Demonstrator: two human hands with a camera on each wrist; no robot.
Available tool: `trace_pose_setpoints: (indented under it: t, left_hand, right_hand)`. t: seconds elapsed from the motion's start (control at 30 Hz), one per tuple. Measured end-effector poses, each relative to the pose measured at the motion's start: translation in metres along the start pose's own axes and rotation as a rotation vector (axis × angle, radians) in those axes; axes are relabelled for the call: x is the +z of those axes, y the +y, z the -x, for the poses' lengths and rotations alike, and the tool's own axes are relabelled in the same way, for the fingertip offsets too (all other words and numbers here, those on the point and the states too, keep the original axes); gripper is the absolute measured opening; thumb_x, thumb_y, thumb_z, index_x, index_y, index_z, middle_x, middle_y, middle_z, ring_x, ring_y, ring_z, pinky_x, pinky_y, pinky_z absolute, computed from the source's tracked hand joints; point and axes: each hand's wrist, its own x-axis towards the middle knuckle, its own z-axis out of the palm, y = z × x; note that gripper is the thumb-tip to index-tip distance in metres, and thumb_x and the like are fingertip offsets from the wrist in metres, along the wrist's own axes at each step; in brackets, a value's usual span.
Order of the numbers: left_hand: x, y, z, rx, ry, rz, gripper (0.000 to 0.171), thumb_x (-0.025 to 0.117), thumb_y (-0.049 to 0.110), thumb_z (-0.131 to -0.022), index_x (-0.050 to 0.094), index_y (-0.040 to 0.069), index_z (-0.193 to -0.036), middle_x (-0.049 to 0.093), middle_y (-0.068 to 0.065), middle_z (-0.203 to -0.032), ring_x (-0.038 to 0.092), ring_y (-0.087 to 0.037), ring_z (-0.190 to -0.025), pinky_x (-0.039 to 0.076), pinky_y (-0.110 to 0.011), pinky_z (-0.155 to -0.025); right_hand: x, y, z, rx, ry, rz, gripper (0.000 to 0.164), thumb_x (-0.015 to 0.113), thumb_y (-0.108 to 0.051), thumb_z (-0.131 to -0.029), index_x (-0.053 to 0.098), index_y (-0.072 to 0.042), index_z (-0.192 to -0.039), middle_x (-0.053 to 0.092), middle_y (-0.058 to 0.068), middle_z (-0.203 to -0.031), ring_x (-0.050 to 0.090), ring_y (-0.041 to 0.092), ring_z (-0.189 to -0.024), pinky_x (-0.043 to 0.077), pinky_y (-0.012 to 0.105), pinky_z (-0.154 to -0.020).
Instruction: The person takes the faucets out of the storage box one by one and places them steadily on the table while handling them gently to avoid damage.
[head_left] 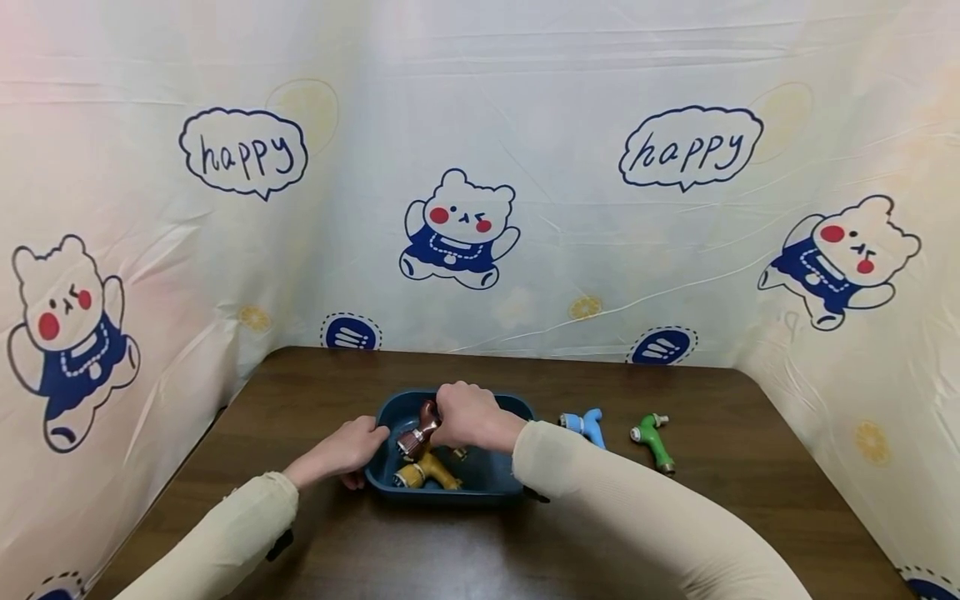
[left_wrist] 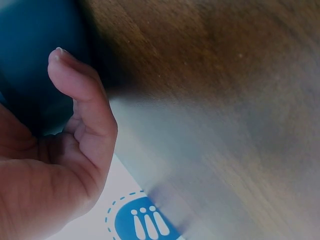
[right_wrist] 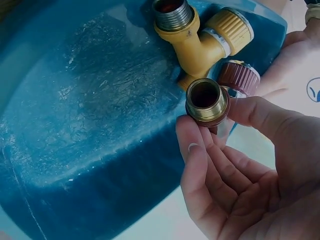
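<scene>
The tub looks made of smooth plastic with a slight gloss, but its floor, in the right wrist view, shines in a rough, crinkled way. The dark red tap has a glossy painted body, a ridged knob that looks like plastic, and a threaded end of bare, brassy metal. The yellow tap is smooth and glossy, with grey metal threads. The blue tap and the green tap also carry silvery metal parts. The table shows wood grain under a soft sheen. The sleeves are matt cloth.
</scene>
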Motion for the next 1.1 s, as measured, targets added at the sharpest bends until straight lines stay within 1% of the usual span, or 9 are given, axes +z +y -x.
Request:
trace_pose_setpoints:
  t: [0.13, 0.33, 0.47, 0.67, 0.87, 1.1]
  left_hand:
    - [0.001, -0.001, -0.002, -0.014, 0.003, 0.003, 0.031, 0.039, 0.021, -0.11, 0.06, -0.001, -0.104, 0.064, -0.014, -0.067, 0.065, -0.023, -0.048, 0.058, -0.036, -0.043]
    - [0.002, -0.002, -0.003, -0.018, 0.009, 0.001, 0.031, 0.039, 0.021, -0.11, 0.06, -0.001, -0.103, 0.064, -0.015, -0.066, 0.065, -0.024, -0.047, 0.058, -0.036, -0.043]
    - [0.002, -0.002, -0.002, -0.016, 0.007, 0.002, 0.031, 0.039, 0.021, -0.11, 0.059, 0.0, -0.102, 0.064, -0.015, -0.067, 0.065, -0.023, -0.047, 0.058, -0.036, -0.043]
    - [0.002, 0.0, 0.0, 0.006, 0.007, 0.005, 0.031, 0.039, 0.021, -0.11, 0.059, -0.001, -0.1, 0.063, -0.014, -0.066, 0.065, -0.023, -0.047, 0.058, -0.036, -0.043]
    - [0.001, 0.0, 0.001, 0.01, 0.006, 0.002, 0.031, 0.04, 0.021, -0.11, 0.059, -0.002, -0.103, 0.063, -0.014, -0.067, 0.065, -0.023, -0.048, 0.058, -0.036, -0.043]
    - [0.0, -0.001, -0.001, -0.002, -0.011, 0.014, 0.032, 0.038, 0.021, -0.11, 0.06, -0.004, -0.109, 0.064, -0.015, -0.069, 0.065, -0.023, -0.049, 0.059, -0.036, -0.044]
  right_hand:
    - [-0.003, 0.0, 0.002, 0.0, 0.003, -0.014, 0.025, 0.082, -0.024, -0.092, 0.067, -0.013, -0.075, 0.057, 0.0, -0.057, 0.056, 0.014, -0.048, 0.047, 0.025, -0.044]
    - [-0.006, 0.001, 0.003, 0.01, -0.002, 0.003, 0.025, 0.083, -0.025, -0.092, 0.067, -0.014, -0.076, 0.057, -0.001, -0.058, 0.056, 0.013, -0.049, 0.047, 0.025, -0.045]
    - [-0.006, 0.002, 0.004, 0.018, -0.004, 0.004, 0.024, 0.082, -0.025, -0.092, 0.067, -0.014, -0.077, 0.058, 0.0, -0.058, 0.056, 0.014, -0.049, 0.047, 0.025, -0.045]
    - [-0.007, 0.005, 0.007, 0.021, -0.004, -0.01, 0.024, 0.082, -0.024, -0.092, 0.068, -0.013, -0.076, 0.061, 0.0, -0.059, 0.058, 0.014, -0.05, 0.048, 0.025, -0.045]
    - [-0.008, 0.006, 0.01, 0.021, -0.007, -0.012, 0.025, 0.082, -0.022, -0.092, 0.069, -0.013, -0.073, 0.062, 0.0, -0.058, 0.058, 0.014, -0.049, 0.046, 0.025, -0.044]
    - [-0.011, 0.005, 0.013, 0.034, -0.012, -0.004, 0.028, 0.082, -0.023, -0.092, 0.068, -0.013, -0.07, 0.058, 0.0, -0.056, 0.055, 0.014, -0.048, 0.044, 0.025, -0.043]
